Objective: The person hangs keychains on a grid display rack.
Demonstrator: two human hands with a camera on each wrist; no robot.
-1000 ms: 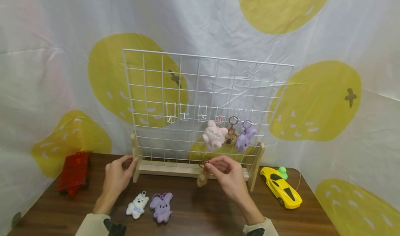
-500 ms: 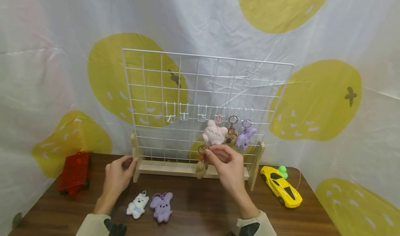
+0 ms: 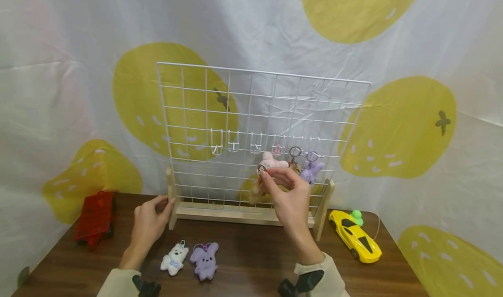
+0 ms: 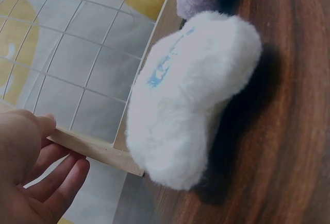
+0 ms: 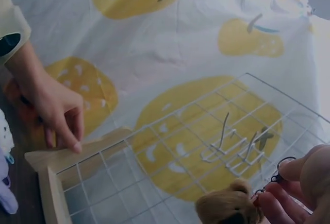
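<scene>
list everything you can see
Grid: 1, white, in stand
Stand: 1, tan, on table
Bare hooks: 3, white, on grid
Hanging plushes: 3, pink, brown, purple, grid
Held plush: 1, brown, right hand
Lying plushes: 2, white, purple, table
Wheeled toy: 1, red, table left
Toy car: 1, yellow, table right
Small toy: 1, green, by car
Table: 1, brown, below
Curtain: 1, white-yellow, behind
Sleeves: 2, beige, bottom
Mounts: 2, black, on sleeves
Left hand: 1, holding stand
Right hand: 1, holding plush

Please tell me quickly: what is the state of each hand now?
Left hand: closed, holding the wooden side post.
Right hand: closed, holding a brown plush keychain.
</scene>
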